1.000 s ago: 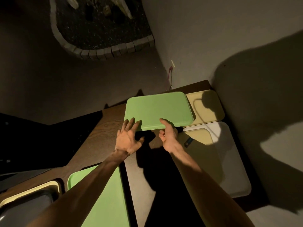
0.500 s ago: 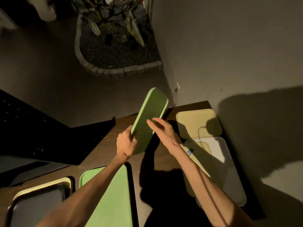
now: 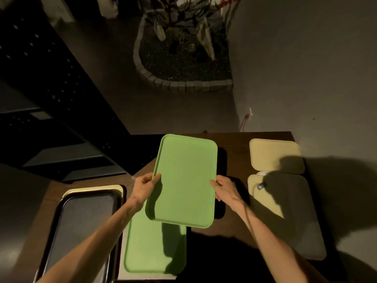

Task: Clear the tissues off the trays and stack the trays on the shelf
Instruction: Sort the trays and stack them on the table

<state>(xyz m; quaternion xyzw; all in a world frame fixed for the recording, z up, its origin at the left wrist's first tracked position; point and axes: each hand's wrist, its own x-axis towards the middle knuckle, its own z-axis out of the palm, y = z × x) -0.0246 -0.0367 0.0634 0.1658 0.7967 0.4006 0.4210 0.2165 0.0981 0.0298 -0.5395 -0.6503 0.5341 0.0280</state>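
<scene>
A first-person view looks down at a dim brown wooden counter [image 3: 234, 225] set against a grey wall. Two bare arms reach forward and hold a light green rectangular plastic tray [image 3: 184, 180] in the air above the counter, its long sides running away from the viewer and its hollow side facing up. The left hand [image 3: 142, 187] grips the tray's left long edge, thumb curled over the rim. The right hand [image 3: 225, 189] grips the right long edge, fingers wrapped under it. Nothing lies in the held tray.

Directly below and nearer the viewer, a second light green plastic tray [image 3: 151, 250] lies flat on the counter, partly covered by the held one; the visible part holds nothing. To its left sits a dark grey tray with a black rim [image 3: 81, 225], stacked on a pale cream tray [image 3: 95, 188] whose edge shows along the far side.

On the right of the counter, by the wall, a small pale cream tray [image 3: 273, 154] lies bottom up. Just nearer, a larger grey-white tray [image 3: 293, 221] lies mostly in shadow, with a small blue-marked item [image 3: 261, 186] at its far left corner; what it is cannot be told.

Beyond the counter, on the floor, is a stone-edged planter bed [image 3: 183, 64] of dark gravel.
</scene>
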